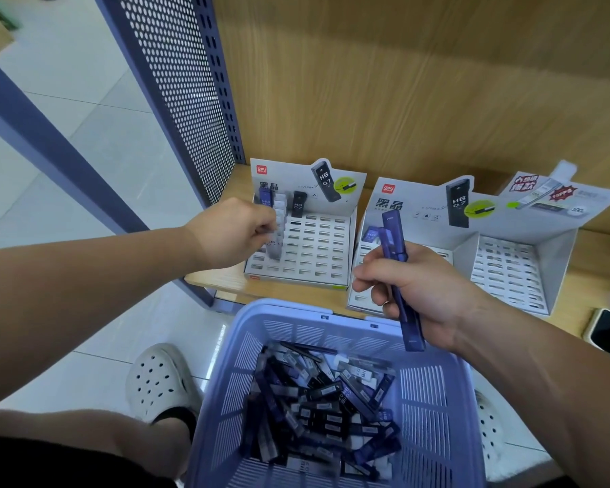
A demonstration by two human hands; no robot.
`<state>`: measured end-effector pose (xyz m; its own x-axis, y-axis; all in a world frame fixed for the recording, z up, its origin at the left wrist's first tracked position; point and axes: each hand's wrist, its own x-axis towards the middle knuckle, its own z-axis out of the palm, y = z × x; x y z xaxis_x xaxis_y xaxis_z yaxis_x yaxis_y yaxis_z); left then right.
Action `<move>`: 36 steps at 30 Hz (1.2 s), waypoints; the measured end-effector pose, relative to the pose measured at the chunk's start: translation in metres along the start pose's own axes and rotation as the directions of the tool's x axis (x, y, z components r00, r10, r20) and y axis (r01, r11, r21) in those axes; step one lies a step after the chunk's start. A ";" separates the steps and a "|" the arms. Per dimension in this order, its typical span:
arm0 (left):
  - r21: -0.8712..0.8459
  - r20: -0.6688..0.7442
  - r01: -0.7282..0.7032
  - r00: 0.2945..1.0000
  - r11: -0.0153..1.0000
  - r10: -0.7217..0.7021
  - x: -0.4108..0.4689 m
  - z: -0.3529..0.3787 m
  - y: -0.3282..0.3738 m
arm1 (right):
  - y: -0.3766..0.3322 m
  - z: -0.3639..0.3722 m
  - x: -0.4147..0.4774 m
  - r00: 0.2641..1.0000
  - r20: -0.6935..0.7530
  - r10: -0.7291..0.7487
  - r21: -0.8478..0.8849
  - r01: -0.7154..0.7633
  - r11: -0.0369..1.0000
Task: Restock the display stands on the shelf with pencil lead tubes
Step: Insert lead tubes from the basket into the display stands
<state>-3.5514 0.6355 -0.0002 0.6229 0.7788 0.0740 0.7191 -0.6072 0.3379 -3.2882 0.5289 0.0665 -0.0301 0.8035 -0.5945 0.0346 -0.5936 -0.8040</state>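
Note:
Three white slotted display stands sit on the wooden shelf: a left stand [317,255], a middle stand [416,213] and a right stand [507,272]. The left stand holds a column of clear tubes [279,220], a blue tube [265,196] and a black tube [298,204]. My left hand [231,232] pinches a clear tube [273,249] standing in the front of that column. My right hand [416,292] grips a few blue lead tubes [393,237] above the middle stand. One blue tube [369,235] stands in the middle stand.
A lilac plastic basket [437,396] full of loose lead tubes [324,399] sits below the shelf edge, between my white clogs [157,380]. A perforated metal panel [180,86] bounds the shelf on the left. A phone [608,332] lies at the shelf's right edge.

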 end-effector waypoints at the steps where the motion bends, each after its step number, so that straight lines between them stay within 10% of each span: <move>1: -0.004 0.012 0.011 1.000 1.000 -0.011 0.001 0.000 0.000 | 0.000 0.000 0.000 1.000 0.000 -0.001 -0.002 0.001 1.000; 21: 0.280 -0.039 -0.219 0.970 0.935 0.239 -0.005 0.014 0.001 | 0.000 -0.001 0.000 0.997 0.078 0.006 0.054 -0.011 0.998; 24: -0.048 -0.190 -0.001 0.982 0.999 -0.008 0.001 -0.005 0.037 | -0.002 0.000 -0.003 0.995 0.100 -0.004 0.034 0.001 0.999; 27: -0.710 0.044 0.246 0.951 0.660 -0.307 0.013 -0.025 0.096 | -0.003 0.004 -0.007 0.994 0.099 -0.051 -0.049 0.056 0.997; 36: -0.873 0.261 0.364 0.911 0.326 -0.319 0.020 -0.014 0.148 | 0.002 0.001 -0.012 0.981 0.152 -0.119 -0.106 0.136 0.985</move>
<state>-3.4365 0.5633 0.0649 0.4190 0.8621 -0.2852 0.1920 0.2229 0.9558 -3.2888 0.5183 0.0719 -0.1855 0.8521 -0.4894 0.1362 -0.4709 -0.8716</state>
